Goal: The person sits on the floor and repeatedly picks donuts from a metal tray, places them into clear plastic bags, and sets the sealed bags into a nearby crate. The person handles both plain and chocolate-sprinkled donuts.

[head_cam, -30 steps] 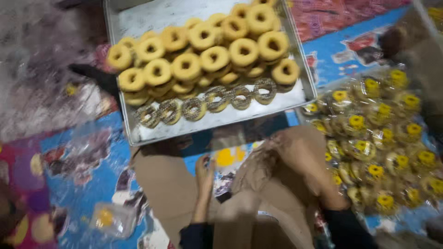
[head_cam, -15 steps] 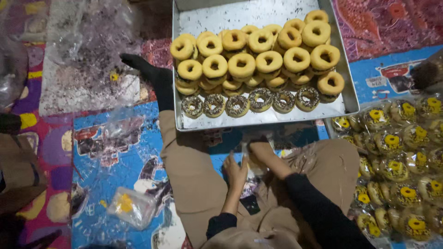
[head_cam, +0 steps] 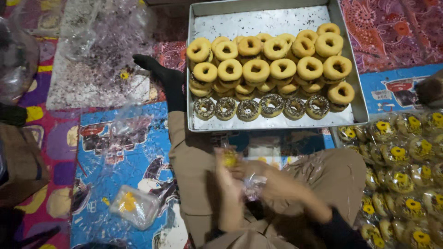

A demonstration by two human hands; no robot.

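1. We record dim, warm indoor light.
2. We note a pale sheen on the metal tray and glints on the plastic sheet.
3. We find both hands motion-blurred.
4. We see dark corners at the left edge.

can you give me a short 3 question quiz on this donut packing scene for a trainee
1. True or false: the sprinkled donuts lie in the row of the metal tray nearest the person.
2. On which side of the person do the bagged donuts lie?
3. What do the left hand and right hand hold together: A a clear plastic bag, B a spoon, C a lid?

Key: 1 true; 2 the right; 3 A.
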